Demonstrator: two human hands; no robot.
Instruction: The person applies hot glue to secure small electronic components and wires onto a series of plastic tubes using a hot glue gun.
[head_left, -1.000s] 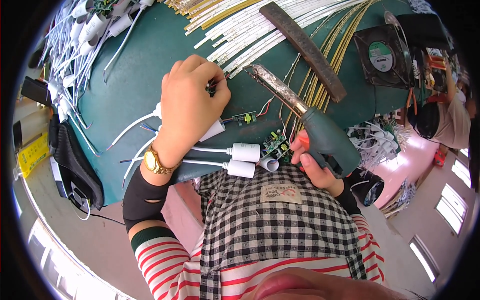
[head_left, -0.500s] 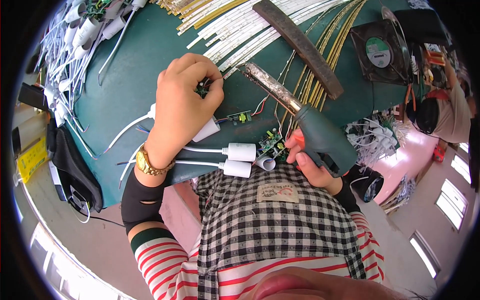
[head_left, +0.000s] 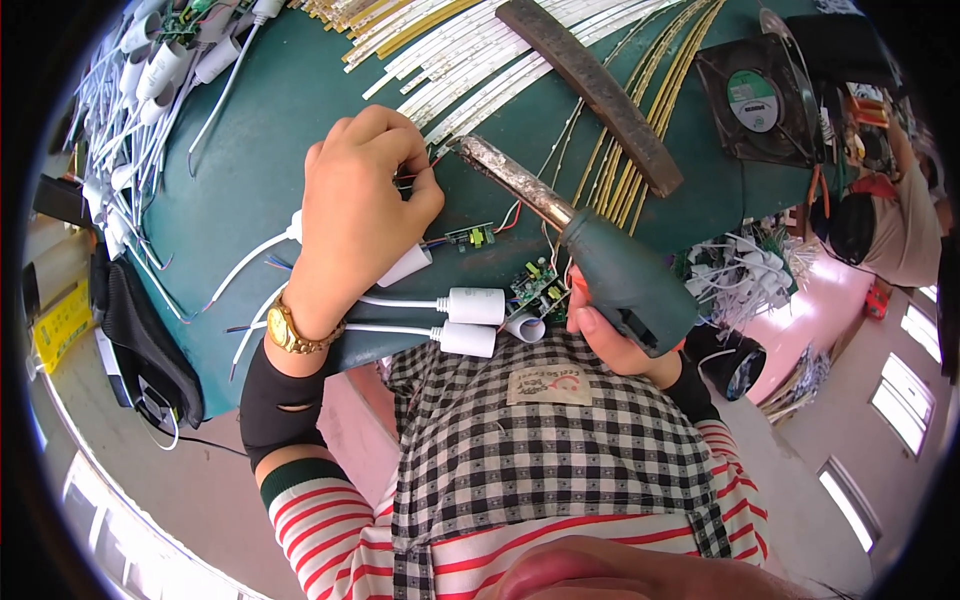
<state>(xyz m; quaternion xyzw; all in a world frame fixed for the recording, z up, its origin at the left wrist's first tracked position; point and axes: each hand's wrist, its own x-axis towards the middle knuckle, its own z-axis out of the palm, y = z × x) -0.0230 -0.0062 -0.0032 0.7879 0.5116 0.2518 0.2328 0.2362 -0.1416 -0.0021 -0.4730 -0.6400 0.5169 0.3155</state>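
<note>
Soldering looks to be mid-joint here, judging by tip and wires meeting at one spot. Left hand [head_left: 360, 215] rests knuckles-up on the green bench top [head_left: 260, 120], fingers pinched shut on thin red/dark wires [head_left: 412, 180] right at the fingertips; what the wires run to under the hand I can't tell. Right hand [head_left: 610, 335] is wrapped tight round the green grip of a soldering iron [head_left: 590, 250], thumb w/ red nail on the handle, crusted barrel angled up-left so its tip sits just beside, maybe touching, the pinched wires.

Where things stand, as a guess: one small circuit board [head_left: 468, 238] lies just right of the left hand w/ leads on it, a second board [head_left: 537, 285] sits near the iron's handle, and two white capsule housings w/ cables [head_left: 470, 320] lie by the wrist at the bench edge, open tube beside them. So boards aren't in housings yet; closing up seems left to do. Heaps of similar white cable units [head_left: 150, 90] at far left can't be told as finished or not.

Also on bench: LED strips [head_left: 480, 60], dark flat bar [head_left: 590, 95], black fan [head_left: 765, 100]. Another person [head_left: 880, 220] sits at far right.
</note>
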